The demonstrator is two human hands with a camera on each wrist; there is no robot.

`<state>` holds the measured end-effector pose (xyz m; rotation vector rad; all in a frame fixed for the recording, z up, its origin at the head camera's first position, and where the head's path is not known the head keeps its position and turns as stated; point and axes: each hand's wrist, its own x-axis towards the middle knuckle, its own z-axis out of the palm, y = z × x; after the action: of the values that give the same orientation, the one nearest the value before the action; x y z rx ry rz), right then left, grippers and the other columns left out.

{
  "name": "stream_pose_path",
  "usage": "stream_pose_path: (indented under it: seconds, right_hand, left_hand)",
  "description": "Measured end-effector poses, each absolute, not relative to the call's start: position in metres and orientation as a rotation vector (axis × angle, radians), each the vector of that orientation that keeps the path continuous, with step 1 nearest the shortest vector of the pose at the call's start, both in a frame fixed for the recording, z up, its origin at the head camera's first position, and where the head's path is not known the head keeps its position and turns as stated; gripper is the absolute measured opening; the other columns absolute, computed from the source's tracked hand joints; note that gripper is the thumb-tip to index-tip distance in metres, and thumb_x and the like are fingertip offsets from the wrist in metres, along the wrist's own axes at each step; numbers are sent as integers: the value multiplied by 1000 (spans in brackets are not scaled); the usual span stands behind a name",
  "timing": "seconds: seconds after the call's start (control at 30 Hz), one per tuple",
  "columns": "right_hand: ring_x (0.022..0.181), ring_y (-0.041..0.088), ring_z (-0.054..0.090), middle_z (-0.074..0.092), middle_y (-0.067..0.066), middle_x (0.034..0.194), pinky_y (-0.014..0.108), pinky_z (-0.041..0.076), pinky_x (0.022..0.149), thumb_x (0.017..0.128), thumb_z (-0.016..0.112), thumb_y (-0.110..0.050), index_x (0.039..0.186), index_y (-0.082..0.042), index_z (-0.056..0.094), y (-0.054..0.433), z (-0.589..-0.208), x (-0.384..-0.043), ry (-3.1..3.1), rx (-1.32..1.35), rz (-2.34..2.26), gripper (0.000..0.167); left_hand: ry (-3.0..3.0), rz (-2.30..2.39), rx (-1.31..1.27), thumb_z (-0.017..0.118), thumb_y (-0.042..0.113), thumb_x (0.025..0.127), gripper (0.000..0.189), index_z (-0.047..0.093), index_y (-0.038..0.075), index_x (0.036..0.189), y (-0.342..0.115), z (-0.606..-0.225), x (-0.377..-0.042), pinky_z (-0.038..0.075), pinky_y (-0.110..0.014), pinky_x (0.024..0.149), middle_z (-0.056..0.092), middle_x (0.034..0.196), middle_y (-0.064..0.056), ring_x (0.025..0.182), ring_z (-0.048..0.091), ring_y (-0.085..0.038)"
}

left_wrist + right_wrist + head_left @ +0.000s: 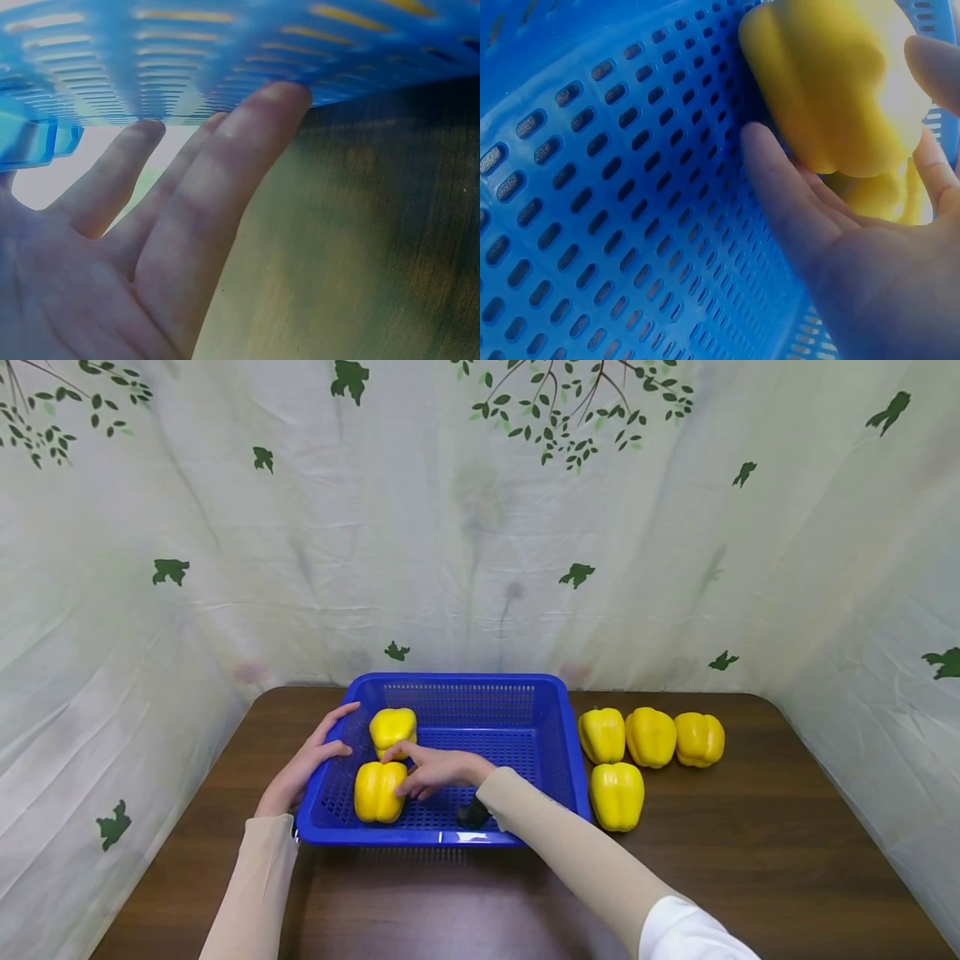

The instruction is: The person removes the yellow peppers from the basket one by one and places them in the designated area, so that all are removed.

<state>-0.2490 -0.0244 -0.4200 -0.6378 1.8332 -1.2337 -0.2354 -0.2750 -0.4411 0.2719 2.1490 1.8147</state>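
Observation:
Yellow bell peppers sit inside a blue perforated plastic basket (pixel 480 837): a front one (pixel 377 793) and a back one (pixel 392 727), along its left side. My right hand (pixel 438 768) reaches in from the right. Its loosely spread fingers touch the front pepper's right and back side; in the right wrist view they lie around and partly behind a yellow bell pepper (pixel 825 82). With the thumb over the rim, my left hand (pixel 300 768) grips the basket's left wall. The left wrist view shows its straight fingers (pixel 217 180) against the outside of the perforated wall (pixel 172 67).
Several more yellow bell peppers (pixel 651 737) stand on the brown wooden table (pixel 750 852), right of the basket. A dark object (pixel 472 814) shows below my right wrist. A leaf-printed pale curtain (pixel 465 568) surrounds the table's back and sides.

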Motion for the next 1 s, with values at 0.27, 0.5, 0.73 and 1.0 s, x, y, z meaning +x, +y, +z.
stream_pose_path:
  seconds: [0.27,0.5,0.73,1.0]
  right_hand:
    - [88,20,55,32,6,136,42,50,86,92,59,-2,128,-11,43,-30,-419,-247,1846,-669,-1271,40]
    - [84,25,55,35,5,131,43,50,83,93,59,-5,126,-13,45,-32,-420,-246,1879,-687,-1265,36]
    - [93,21,54,34,4,134,41,50,86,95,55,-7,124,-15,46,-31,-420,-246,1848,-699,-1279,31]
    - [84,23,59,48,5,121,44,51,82,96,53,-9,126,-17,49,-24,-418,-249,1853,-696,-1236,31]
  left_hand:
    - [2158,1805,259,45,13,93,70,15,32,152,-275,-439,-234,41,-60,90,-1,156,-12,128,26,-53]
    - [2173,1779,237,47,17,93,70,14,35,152,-275,-439,-232,44,-58,88,0,156,-12,127,28,-53]
    - [2186,1776,233,48,16,92,71,14,33,152,-273,-438,-234,42,-60,90,0,157,-12,127,28,-52]
    - [2174,1801,259,47,12,92,70,15,30,152,-273,-437,-235,41,-60,90,1,156,-14,128,27,-52]
